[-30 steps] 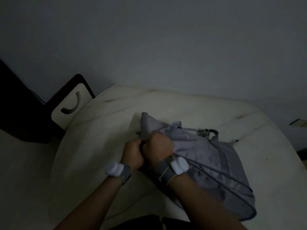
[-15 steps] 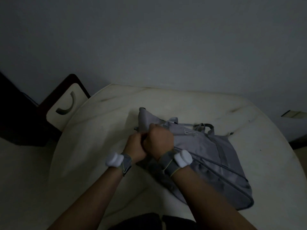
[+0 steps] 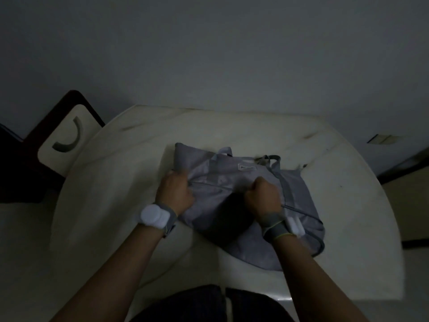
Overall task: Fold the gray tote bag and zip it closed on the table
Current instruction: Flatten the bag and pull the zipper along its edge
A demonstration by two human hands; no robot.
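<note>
From the head camera, the left hand [image 3: 174, 194] and right hand [image 3: 262, 197], bunched together a moment ago, have pulled apart along the gray tote bag [image 3: 299, 205] on the table [image 3: 130, 168], fingers gripping fabric; probably zipping has begun.

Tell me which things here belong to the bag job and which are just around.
Job:
gray tote bag
left hand, gripping the bag's left edge
right hand, gripping the fabric further right
table under the bag

Just around:
chair behind the table
wall outlet
</note>
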